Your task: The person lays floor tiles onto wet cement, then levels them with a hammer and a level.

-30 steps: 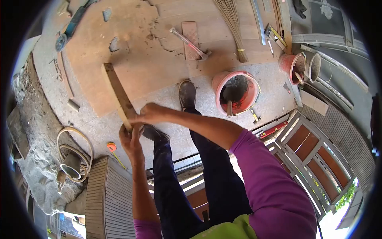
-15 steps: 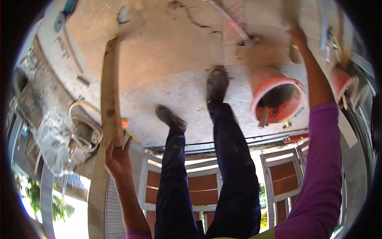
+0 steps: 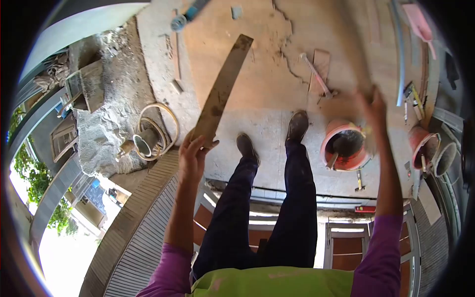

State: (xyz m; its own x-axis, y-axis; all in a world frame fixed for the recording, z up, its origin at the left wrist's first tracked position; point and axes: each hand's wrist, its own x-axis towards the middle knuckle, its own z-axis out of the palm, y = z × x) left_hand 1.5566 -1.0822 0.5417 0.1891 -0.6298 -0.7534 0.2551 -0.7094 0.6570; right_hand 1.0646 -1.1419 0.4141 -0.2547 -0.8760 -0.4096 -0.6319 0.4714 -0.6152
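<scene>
My left hand (image 3: 193,151) grips the lower end of a flat wooden board (image 3: 222,91), thumb on one side and fingers on the other. The board slants up and to the right, with dark stains on its face. On the other side, my right hand (image 3: 373,110) is closed around the near end of a second long wooden piece (image 3: 349,42), smeared by motion, whose far end runs out of the top of the view. Below and left of that hand stands a red bucket (image 3: 324,153) with a stick-like handle inside.
A hammer (image 3: 359,181) lies by the bucket, and a red-handled tool (image 3: 316,69) lies farther out. At left are a coiled hose (image 3: 173,121) and a grey rubble heap (image 3: 99,133). A second red bucket (image 3: 418,141) stands at right. Cracks cross the floor (image 3: 237,119).
The left board now leans to the right instead of standing nearly upright in view. My right hand has come lower with its wooden piece. The whole view has shifted with my head.
</scene>
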